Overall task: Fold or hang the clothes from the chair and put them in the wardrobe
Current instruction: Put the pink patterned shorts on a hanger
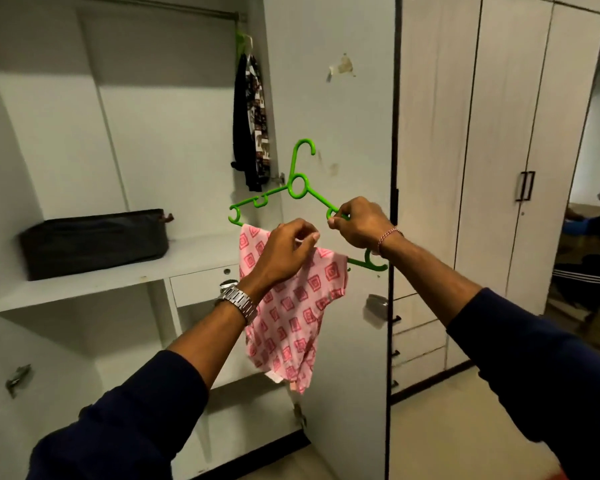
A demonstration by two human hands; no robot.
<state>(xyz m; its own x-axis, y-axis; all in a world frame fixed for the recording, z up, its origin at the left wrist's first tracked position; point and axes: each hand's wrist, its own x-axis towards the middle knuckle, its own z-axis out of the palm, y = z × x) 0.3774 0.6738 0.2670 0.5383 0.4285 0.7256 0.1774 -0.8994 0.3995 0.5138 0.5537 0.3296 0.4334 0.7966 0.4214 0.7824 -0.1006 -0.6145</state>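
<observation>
Fingers (307,239) of the left hand (286,252) are pinching the top edge of the pink patterned garment (291,323) at frame centre, where the cloth is draping over the lower bar of the green hanger (300,183). Right hand (359,221) is gripping the hanger's right arm, fingers curled round the plastic just right of centre.

Head view, only one available:
- Hanger is tilting, left end higher than right, hook pointing up in front of the open wardrobe door (333,98).
- Garment is hanging mostly toward the left half of the bar; the bulk is dangling below the left wrist, apart from any shelf.
- Wardrobe rail (118,8) is running across the upper left of the frame, with a dark printed garment (252,116) already hanging at its right end.
- Black bag (94,242) is sitting on the shelf (118,277) at middle left.

Risks, as judgement:
- Cloth is sitting unevenly; if the pinch lets go while the hanger is tilting, it could slide down the bar and drop to the floor.
- One-handed grip out on the arm is giving poor control of the hook; lifting to the rail may swing the hanger and shed the garment.
- Hook could snag the hung garment or knock it loose when it goes onto the rail.
</observation>
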